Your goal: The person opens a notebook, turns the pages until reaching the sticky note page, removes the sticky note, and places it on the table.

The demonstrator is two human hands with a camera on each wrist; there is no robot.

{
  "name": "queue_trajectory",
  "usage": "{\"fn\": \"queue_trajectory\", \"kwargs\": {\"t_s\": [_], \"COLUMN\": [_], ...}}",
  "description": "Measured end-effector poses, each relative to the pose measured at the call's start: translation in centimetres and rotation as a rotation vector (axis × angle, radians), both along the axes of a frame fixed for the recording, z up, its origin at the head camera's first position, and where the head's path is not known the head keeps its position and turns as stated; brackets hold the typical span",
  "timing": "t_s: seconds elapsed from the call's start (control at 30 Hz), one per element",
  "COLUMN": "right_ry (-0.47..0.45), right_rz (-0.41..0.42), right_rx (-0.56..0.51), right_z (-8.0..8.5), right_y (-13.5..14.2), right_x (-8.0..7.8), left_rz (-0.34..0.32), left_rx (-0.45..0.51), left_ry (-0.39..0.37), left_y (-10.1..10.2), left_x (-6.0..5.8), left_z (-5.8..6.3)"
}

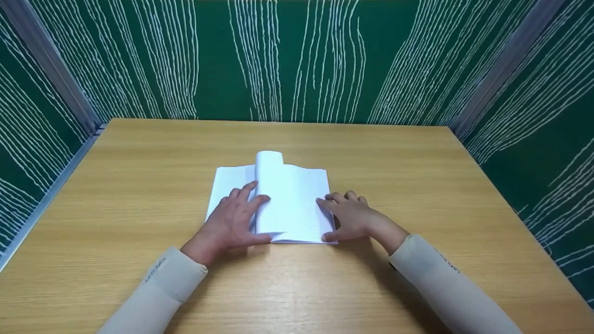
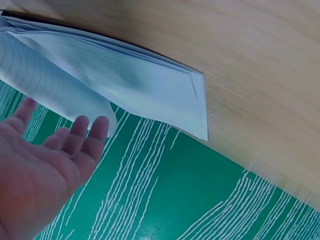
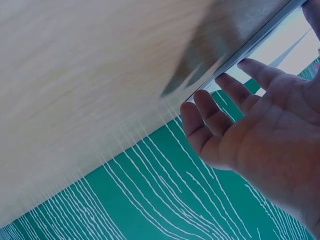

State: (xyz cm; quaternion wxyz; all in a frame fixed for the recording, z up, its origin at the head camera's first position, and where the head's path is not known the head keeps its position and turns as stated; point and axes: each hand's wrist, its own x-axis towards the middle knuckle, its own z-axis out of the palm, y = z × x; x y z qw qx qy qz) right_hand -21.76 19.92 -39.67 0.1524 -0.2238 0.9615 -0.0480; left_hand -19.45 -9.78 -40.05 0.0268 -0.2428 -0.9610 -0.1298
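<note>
An opened notebook (image 1: pixel 301 204) with white pages lies in the middle of the table. One lined page (image 2: pixel 55 85) is bent over in a tall curl near the spine, standing above the other pages. My left hand (image 1: pixel 232 220) is at this curl with its fingers spread, fingertips right at the page and the thumb by the notebook's near edge. At the notebook's right edge is my right hand (image 1: pixel 352 215), its index fingertip and thumb on the page border and the other fingers loosely bent beside it. Neither hand grips anything.
The wooden table (image 1: pixel 139 185) extends around the notebook on every side. Green panels with white wavy lines (image 1: pixel 297 60) rise behind it and at both sides, with grey metal posts (image 1: pixel 506 69) at the back corners.
</note>
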Motion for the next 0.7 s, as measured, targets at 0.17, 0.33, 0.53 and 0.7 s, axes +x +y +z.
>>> {"fn": "queue_trajectory", "kwargs": {"t_s": [0.17,0.33,0.53,0.7], "right_ry": [-0.03,-0.035,-0.028,-0.032], "right_rz": [0.007,0.013,0.045,0.043], "right_rx": [0.029,0.041,0.053,0.049], "right_z": [0.3,0.6,0.8,0.8], "right_y": [-0.2,-0.3,-0.3,-0.3], "right_x": [0.1,0.2,0.3,0.2], "left_rz": [0.073,0.074,0.06,0.038], "left_rx": [0.017,0.027,0.054,0.069], "left_ry": [-0.013,-0.001,0.004,0.068], "left_y": [-0.1,-0.5,-0.7,-0.8], "left_x": [0.1,0.2,0.3,0.2], "left_z": [0.1,0.1,0.6,1.0]}}
